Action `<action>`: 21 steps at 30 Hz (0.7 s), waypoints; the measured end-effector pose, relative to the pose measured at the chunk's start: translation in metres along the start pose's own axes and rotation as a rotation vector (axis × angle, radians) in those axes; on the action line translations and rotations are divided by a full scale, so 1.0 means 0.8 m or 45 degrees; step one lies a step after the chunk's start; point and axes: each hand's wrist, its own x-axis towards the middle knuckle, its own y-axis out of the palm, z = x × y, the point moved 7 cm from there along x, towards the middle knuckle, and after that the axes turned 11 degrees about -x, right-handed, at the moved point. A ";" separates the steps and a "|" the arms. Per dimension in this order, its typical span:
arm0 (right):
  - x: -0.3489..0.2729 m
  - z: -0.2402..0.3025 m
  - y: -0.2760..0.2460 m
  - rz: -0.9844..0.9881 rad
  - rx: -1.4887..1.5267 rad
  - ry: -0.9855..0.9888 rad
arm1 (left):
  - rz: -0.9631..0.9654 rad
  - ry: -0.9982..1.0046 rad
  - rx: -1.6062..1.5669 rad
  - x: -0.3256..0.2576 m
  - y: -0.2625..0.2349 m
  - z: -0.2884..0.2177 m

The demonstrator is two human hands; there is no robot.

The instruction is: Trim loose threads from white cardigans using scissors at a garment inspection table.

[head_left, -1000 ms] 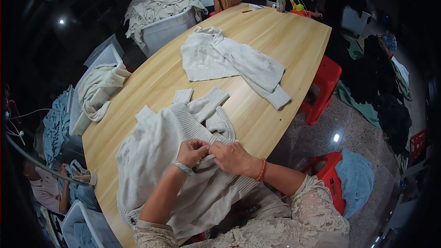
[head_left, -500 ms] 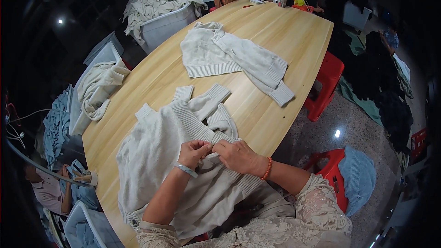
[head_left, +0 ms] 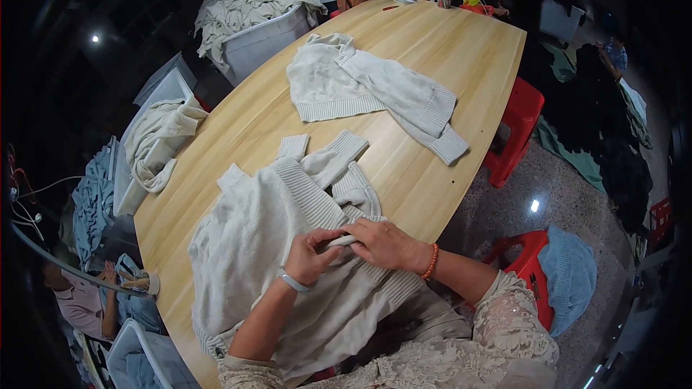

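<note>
A cream knitted sweater (head_left: 252,245) with ribbed bands lies bunched over the near edge of the wooden table (head_left: 404,166), its lower part hanging toward my lap. My left hand (head_left: 310,258), with a pale bangle at the wrist, pinches a fold of its knit. Close against it, my right hand (head_left: 386,243), wearing an orange bead bracelet, grips the same edge between thumb and fingers. A narrow rolled strip of fabric shows between the two hands. Farther off, a second cream sweater (head_left: 335,75) lies on the tabletop with a sleeve stretched to the right.
White bins of cream garments (head_left: 263,36) stand along the left side, beside blue garments (head_left: 94,202). Red stools (head_left: 515,130) are at the right, one bearing a blue knit (head_left: 566,281). People are at the far end and lower left; dark and green cloth lies at the right.
My hands have shifted slightly right and down along the sweater's edge, and a rolled strip now shows between them. The view has moved a little; the far person's hand is lower.
</note>
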 end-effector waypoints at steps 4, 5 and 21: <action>0.003 -0.011 0.002 -0.004 0.077 -0.076 | -0.096 0.206 0.327 -0.001 -0.006 0.013; 0.003 -0.013 0.003 -0.018 0.095 -0.118 | -0.132 0.228 0.371 0.000 -0.006 0.012; 0.007 -0.014 -0.005 0.019 0.160 -0.224 | -0.141 0.145 0.252 -0.002 -0.006 0.015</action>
